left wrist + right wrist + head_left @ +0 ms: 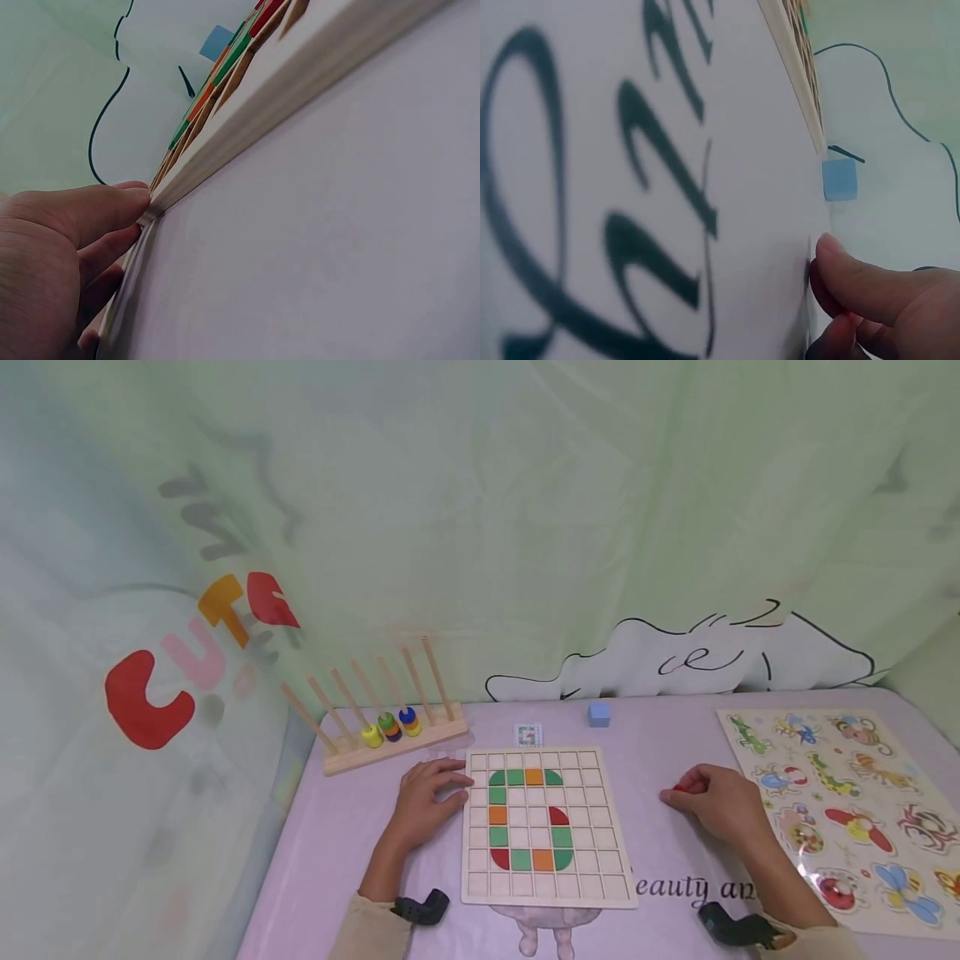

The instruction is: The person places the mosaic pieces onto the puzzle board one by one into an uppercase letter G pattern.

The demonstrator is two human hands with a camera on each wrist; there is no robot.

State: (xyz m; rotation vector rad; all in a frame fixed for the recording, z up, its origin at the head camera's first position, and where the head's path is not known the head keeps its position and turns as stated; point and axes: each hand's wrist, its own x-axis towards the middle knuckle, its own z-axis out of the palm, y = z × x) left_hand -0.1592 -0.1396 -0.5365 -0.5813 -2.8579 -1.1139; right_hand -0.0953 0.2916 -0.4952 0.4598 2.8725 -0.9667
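A wooden grid board (597,862) lies flat in the middle of the table, with green, orange and red tiles (519,859) set in its cells in a G-like outline. My left hand (429,802) rests at the board's left edge, fingers loosely bent; in the left wrist view its thumb (112,208) touches the board's side. To the right of the board, just over the tablecloth, my right hand (722,803) pinches a small red tile (680,788). The right wrist view shows this red tile (823,292) between thumb and fingers, mostly covered, so its full shape is hidden.
Behind the board lie a small pattern card (528,735) and a blue cube (598,716). A wooden peg rack (348,762) with several coloured rings stands at the back left. On the right lies an insect picture puzzle (813,793). A printed curtain (480,527) hangs behind the table.
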